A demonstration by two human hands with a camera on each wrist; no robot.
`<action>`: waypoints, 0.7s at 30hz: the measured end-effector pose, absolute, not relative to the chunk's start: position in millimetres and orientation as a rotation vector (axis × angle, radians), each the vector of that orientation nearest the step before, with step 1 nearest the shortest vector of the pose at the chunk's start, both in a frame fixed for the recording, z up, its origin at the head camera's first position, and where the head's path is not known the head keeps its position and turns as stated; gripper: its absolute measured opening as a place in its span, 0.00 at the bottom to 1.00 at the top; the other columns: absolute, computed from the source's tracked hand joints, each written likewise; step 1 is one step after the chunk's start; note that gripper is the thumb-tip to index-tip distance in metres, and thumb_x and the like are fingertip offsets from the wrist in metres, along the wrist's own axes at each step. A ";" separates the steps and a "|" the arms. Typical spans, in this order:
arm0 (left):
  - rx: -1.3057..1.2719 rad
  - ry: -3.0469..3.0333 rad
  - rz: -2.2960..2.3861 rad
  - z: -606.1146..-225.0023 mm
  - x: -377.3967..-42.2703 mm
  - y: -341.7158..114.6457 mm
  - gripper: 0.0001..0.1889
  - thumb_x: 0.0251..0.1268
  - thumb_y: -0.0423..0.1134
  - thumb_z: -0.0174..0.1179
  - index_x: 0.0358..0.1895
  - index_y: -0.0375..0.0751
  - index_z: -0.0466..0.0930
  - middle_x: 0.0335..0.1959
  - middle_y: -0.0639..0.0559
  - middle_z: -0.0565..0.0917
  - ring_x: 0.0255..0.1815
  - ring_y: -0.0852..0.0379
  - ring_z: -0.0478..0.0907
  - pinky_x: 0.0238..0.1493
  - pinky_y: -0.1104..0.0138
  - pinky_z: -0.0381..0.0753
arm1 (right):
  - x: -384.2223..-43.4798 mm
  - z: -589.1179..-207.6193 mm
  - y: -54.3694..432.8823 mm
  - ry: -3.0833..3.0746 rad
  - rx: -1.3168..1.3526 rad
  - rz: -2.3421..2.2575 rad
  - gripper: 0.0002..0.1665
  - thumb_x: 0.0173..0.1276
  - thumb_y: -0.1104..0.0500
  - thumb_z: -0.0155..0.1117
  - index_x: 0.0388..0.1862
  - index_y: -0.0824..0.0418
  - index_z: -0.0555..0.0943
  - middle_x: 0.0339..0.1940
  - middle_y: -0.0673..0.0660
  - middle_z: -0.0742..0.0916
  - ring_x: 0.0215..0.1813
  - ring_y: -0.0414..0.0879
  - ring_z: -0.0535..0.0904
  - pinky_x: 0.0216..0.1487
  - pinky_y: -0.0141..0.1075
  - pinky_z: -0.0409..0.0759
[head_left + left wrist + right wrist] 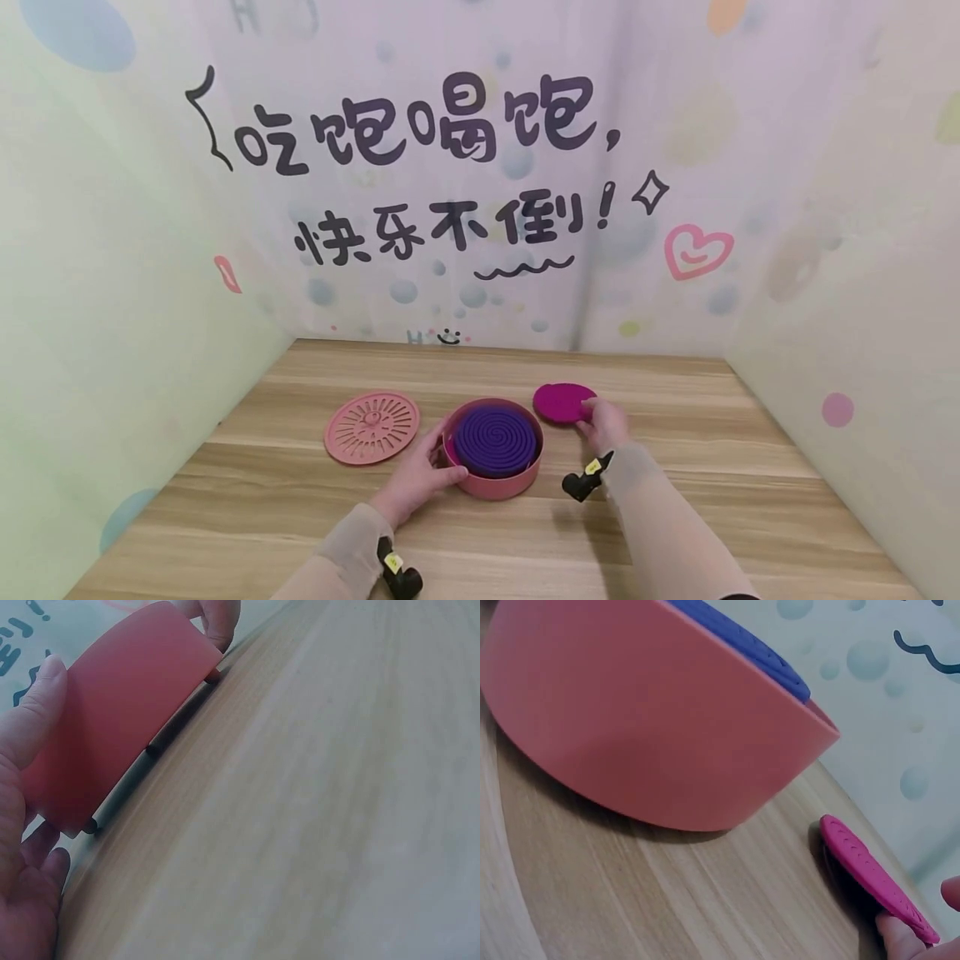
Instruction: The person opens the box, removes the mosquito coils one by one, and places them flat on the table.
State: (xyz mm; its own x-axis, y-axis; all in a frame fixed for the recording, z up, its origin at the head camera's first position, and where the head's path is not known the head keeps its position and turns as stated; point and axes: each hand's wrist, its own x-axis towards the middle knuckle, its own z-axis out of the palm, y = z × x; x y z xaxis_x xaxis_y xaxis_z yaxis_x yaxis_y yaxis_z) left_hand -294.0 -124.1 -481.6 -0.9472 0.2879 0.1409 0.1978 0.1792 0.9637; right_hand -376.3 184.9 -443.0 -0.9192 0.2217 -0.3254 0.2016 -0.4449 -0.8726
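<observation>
A round pink mosquito coil box (501, 487) stands near the middle of the table, with small dark feet under it in the left wrist view. Inside it lies a blue-purple mosquito coil (495, 440), its spiral facing up and a bit of magenta showing at the edge. My left hand (420, 477) grips the box's left side, thumb at the front and fingers behind. To the right, my right hand (606, 423) pinches a magenta mosquito coil (561, 402) by its right edge. In the right wrist view this coil (877, 877) is tilted above the wood, its ridged face up.
A pink slotted lid (372, 428) lies flat left of the box. The wood-grain table (465, 542) is bounded by a printed back wall (450, 308) and by pale side walls at left and right.
</observation>
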 end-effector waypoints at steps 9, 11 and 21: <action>0.457 2.348 1.897 -484.3 -295.5 -125.2 0.49 0.54 0.43 0.72 0.77 0.47 0.50 0.74 0.43 0.59 0.73 0.43 0.56 0.70 0.51 0.58 | -374.7 -440.2 186.0 -1.727 -0.600 2.607 0.34 0.70 0.69 0.48 0.74 0.73 0.53 0.58 0.64 0.71 0.57 0.49 0.70 0.66 0.45 0.69; 0.456 2.350 1.890 -484.1 -295.5 -125.1 0.49 0.54 0.44 0.72 0.77 0.47 0.50 0.74 0.43 0.59 0.73 0.43 0.56 0.69 0.51 0.59 | -375.0 -439.9 185.9 -1.757 -0.647 2.572 0.35 0.69 0.68 0.50 0.73 0.71 0.56 0.60 0.63 0.73 0.54 0.46 0.73 0.63 0.41 0.72; 0.482 2.365 1.885 -484.1 -295.5 -125.7 0.49 0.55 0.45 0.71 0.77 0.47 0.50 0.74 0.43 0.59 0.73 0.42 0.56 0.70 0.49 0.58 | -373.4 -437.5 187.1 -1.750 -0.710 2.564 0.37 0.67 0.70 0.51 0.74 0.72 0.53 0.68 0.63 0.66 0.51 0.42 0.69 0.61 0.33 0.72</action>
State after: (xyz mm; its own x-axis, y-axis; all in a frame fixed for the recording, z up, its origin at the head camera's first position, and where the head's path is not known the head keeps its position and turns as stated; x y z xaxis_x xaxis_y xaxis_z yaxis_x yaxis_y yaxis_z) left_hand -295.5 -125.7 -484.1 -0.9474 0.2914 0.1326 0.1943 0.1944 0.9615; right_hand -373.4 187.1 -437.5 -0.8998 0.2105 -0.3823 0.2792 -0.3955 -0.8750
